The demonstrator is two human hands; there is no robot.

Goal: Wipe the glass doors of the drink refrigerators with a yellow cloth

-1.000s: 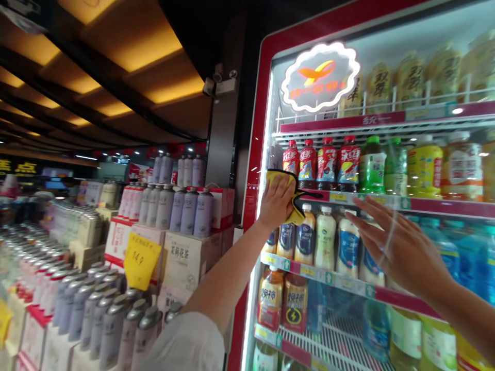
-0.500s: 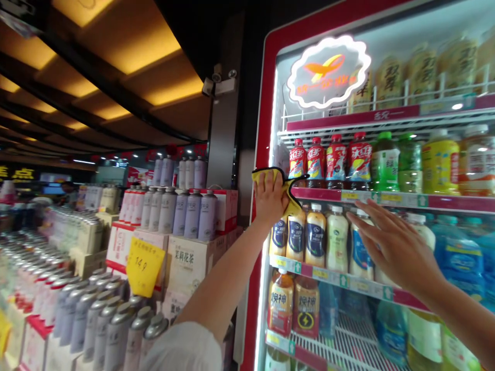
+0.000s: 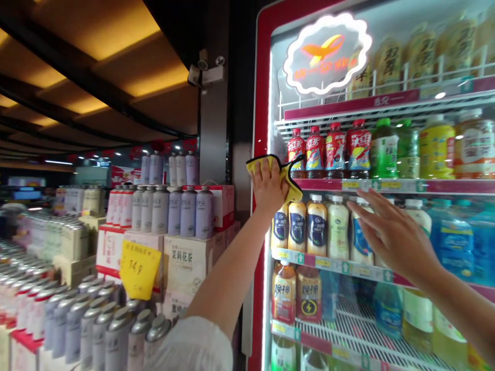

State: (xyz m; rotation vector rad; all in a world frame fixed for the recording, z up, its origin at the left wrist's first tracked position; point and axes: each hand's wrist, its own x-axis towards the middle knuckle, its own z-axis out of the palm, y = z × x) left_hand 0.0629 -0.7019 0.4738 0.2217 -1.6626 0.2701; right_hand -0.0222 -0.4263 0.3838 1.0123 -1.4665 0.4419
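Observation:
My left hand (image 3: 268, 186) presses a yellow cloth (image 3: 294, 191) with black edging against the left side of a red-framed drinks fridge. The fingers lie over the cloth, and one corner of it sticks out to the right across the glass. Beside it, my right hand (image 3: 398, 239) is raised before the glass door with its fingers apart and nothing in them. Whether it touches the glass I cannot tell. Behind the door stand rows of bottles, among them red-capped tea bottles (image 3: 335, 150) and white-capped bottles (image 3: 317, 226).
The fridge's red frame (image 3: 262, 98) runs up beside a dark pillar (image 3: 212, 123). To the left, lilac and grey cans (image 3: 185, 211) stand on stacked cartons (image 3: 187, 263), with a yellow price sign (image 3: 139, 268) in front. More cans (image 3: 112, 335) fill the lower left.
The view has tilted slightly, so the fridge and shelves sit a little higher. My left hand and the cloth stay at about the same spot on the frame; my right hand stays raised and open.

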